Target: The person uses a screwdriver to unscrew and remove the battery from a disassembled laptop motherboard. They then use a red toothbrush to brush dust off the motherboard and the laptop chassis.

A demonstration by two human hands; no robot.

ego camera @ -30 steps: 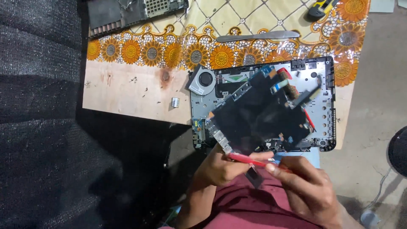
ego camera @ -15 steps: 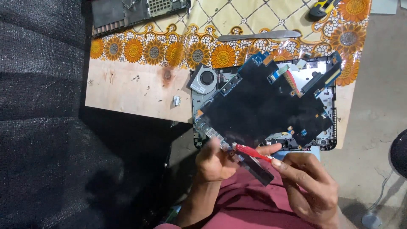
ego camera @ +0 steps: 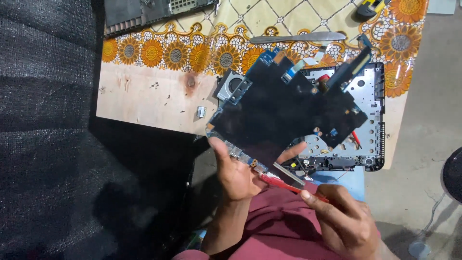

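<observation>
My left hand (ego camera: 237, 173) grips the near edge of a large black circuit board (ego camera: 284, 108) with blue edges, lifted and tilted above an open grey laptop base (ego camera: 368, 115). A round fan (ego camera: 233, 84) sits at the board's far left corner. My right hand (ego camera: 344, 219) holds a red-handled tool (ego camera: 288, 184) whose tip rests near the board's lower edge, beside my left thumb. The board hides most of the laptop base.
A wooden board (ego camera: 144, 101) with a sunflower-patterned cloth (ego camera: 202, 53) serves as the work surface. A small metal part (ego camera: 201, 111) lies on the wood. A long metal blade (ego camera: 303, 37), another laptop shell (ego camera: 144, 12) and a yellow-black tool (ego camera: 368, 8) lie further back. Dark mesh fabric (ego camera: 48, 130) lies left.
The black circuit board has come up out of the laptop base, raised and tilted toward me by my left hand. The red-handled tool stays at its lower edge.
</observation>
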